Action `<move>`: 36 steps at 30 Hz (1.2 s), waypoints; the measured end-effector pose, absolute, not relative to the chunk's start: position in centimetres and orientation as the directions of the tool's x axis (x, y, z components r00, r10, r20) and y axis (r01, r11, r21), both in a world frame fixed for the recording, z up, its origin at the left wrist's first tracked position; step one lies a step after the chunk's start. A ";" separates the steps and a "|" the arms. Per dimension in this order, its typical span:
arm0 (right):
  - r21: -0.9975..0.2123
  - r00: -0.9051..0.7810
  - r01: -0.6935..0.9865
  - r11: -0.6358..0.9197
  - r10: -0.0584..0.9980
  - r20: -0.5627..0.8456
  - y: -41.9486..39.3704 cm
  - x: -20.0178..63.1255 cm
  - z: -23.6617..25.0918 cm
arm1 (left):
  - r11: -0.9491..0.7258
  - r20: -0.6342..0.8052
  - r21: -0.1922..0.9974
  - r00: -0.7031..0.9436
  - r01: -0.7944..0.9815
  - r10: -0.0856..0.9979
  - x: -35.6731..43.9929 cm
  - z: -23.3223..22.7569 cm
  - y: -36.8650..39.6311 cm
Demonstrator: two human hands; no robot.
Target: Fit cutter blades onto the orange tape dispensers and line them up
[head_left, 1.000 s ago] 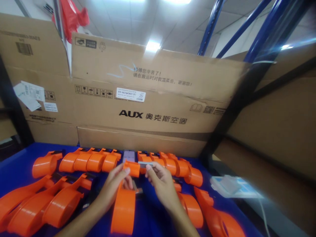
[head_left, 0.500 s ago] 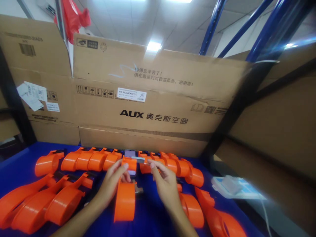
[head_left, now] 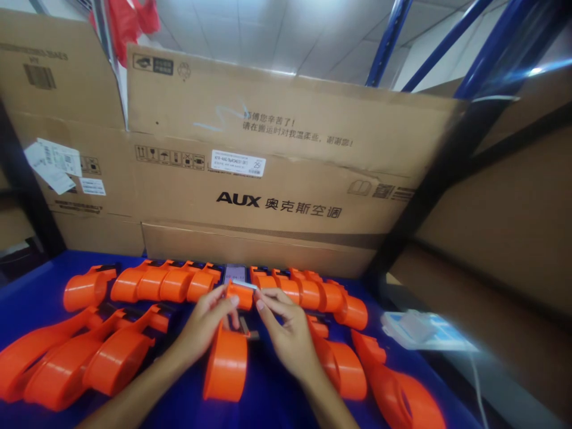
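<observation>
Orange plastic piece [head_left: 241, 297]: head view, near centre, over blue tabletop [head_left: 277, 387], in left hand [head_left: 210, 319], with orange ring [head_left: 226, 368] just below; any join between them hidden by fingers. To do well: line silvery strip [head_left: 244, 285] up with upper edge, press evenly, keep skin off serrated-looking side. Left hand closed, pinching piece between thumb and fingers. Right hand [head_left: 288, 329] half curled, thumb and forefinger close together at strip's right end; firm pinch or light touch, not clear.
</observation>
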State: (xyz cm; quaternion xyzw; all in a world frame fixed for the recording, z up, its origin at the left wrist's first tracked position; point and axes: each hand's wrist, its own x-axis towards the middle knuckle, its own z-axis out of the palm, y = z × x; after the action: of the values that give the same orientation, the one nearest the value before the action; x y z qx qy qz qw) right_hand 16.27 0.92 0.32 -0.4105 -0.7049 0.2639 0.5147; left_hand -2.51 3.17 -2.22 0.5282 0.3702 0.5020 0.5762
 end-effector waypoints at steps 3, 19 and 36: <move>-0.766 -0.165 0.343 0.543 0.838 0.520 0.7 16.0 0.5 | -0.067 0.111 0.982 0.258 -0.175 0.960 -2.3 -2.2 3.0; -0.323 -0.546 0.767 0.555 0.828 0.127 -0.4 17.1 0.3 | -0.089 0.124 0.974 0.164 -0.209 0.979 -2.1 -2.3 2.7; -0.570 -0.153 0.669 0.477 0.838 0.523 0.5 18.3 1.1 | -0.066 0.117 0.965 0.193 -0.256 0.974 -0.7 -3.3 1.3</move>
State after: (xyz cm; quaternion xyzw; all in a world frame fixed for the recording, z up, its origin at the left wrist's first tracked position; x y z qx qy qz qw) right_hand 18.27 0.54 1.14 -0.5010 -0.7523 0.1019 0.4155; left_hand -0.71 1.32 -3.28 0.5056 0.3552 0.5265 0.5840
